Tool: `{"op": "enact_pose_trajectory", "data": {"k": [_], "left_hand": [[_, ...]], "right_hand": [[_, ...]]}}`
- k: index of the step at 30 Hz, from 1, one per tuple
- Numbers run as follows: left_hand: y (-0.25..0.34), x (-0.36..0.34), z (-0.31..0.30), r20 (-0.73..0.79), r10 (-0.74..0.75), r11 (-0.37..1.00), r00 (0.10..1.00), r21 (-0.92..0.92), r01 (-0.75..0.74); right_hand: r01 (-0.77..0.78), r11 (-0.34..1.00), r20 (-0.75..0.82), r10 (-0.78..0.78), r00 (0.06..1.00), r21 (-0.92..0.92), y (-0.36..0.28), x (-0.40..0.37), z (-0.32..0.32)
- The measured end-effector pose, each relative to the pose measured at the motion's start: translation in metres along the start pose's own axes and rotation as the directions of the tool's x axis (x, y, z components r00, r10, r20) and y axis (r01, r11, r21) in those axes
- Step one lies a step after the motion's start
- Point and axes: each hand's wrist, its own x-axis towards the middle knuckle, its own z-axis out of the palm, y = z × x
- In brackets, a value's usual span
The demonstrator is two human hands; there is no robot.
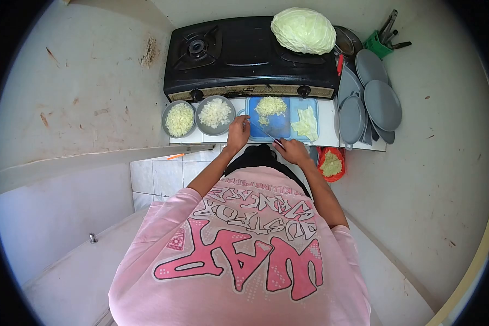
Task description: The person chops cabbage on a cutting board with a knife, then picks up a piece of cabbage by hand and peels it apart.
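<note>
My right hand point(292, 151) is closed around the handle of a knife point(265, 132). The thin blade slants up and left over the blue cutting board point(277, 124). At the board's left edge, my left hand point(239, 133) has its fingers drawn together near the blade's tip; what they pinch, if anything, is hidden. Finely chopped cabbage point(270, 107) lies in a heap on the upper left of the board. Pale flat cabbage leaves point(306, 124) rest on its right side.
Left of the board stand two grey bowls of chopped pale vegetable, one bowl point(223, 129) beside another point(168, 132). Behind is a black gas stove point(244, 41) bearing a whole cabbage point(303, 31). Grey plates point(383, 103) stand at right. A red bag point(331, 175) hangs below the counter edge.
</note>
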Motion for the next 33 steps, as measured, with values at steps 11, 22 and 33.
{"op": "enact_pose_trajectory", "data": {"k": [11,22,33], "left_hand": [[0.014,0.005,-0.025,0.161,-0.022,0.993,0.987,-0.109,0.040],[0.055,0.060,-0.025,0.693,0.152,0.947,0.704,0.102,-0.304],[0.013,0.114,-0.030,0.754,0.155,0.893,0.639,0.170,-0.417]], "right_hand": [[0.048,0.992,0.030,-0.044,0.999,-0.120,0.021,0.057,-0.054],[0.033,0.992,-0.050,-0.039,0.998,-0.125,0.000,0.051,-0.101],[-0.222,0.973,-0.192,0.229,0.954,0.054,-0.016,-0.007,-0.087]]}}
